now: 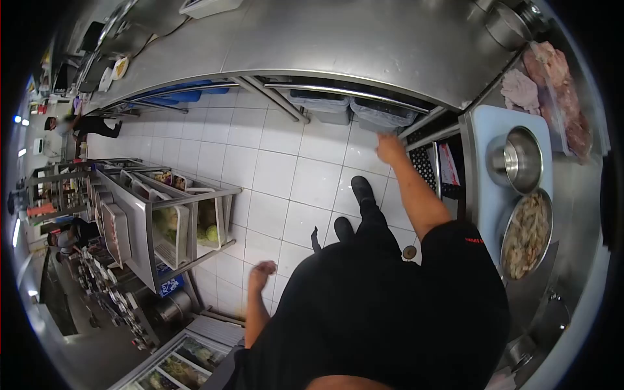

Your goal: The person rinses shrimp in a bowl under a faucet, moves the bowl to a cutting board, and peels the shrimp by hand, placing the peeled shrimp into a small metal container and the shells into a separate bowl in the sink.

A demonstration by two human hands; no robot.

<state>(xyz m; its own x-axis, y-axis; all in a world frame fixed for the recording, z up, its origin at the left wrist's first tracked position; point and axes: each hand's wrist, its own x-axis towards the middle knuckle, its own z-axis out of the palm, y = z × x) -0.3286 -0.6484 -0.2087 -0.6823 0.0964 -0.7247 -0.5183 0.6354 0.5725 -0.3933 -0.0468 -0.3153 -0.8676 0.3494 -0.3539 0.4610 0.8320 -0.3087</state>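
**Both hands free in a steel kitchen aisle**

The right hand (390,148) reaches out with fingers loosely bent, holding nothing, just below the front edge of the long steel counter (364,39) and close to the grey bins (383,116) stored beneath it. The left hand (262,270) hangs by the hip, curled into a loose fist, empty and touching nothing; the nearest thing to it is the wire rack (162,214) of trays and vegetables.

A small red mark shows on the black sleeve (471,242), too small to read.

On the side counter at the right, a blue board (484,130) carries an empty steel bowl (518,158) and, just beside it, a steel bowl of chopped food (526,234). Raw meat (559,84) lies near that counter's far corner. The floor (286,175) is white tile, with black shoes (361,190) on it. Another person (84,125) stands at the far end of the aisle.
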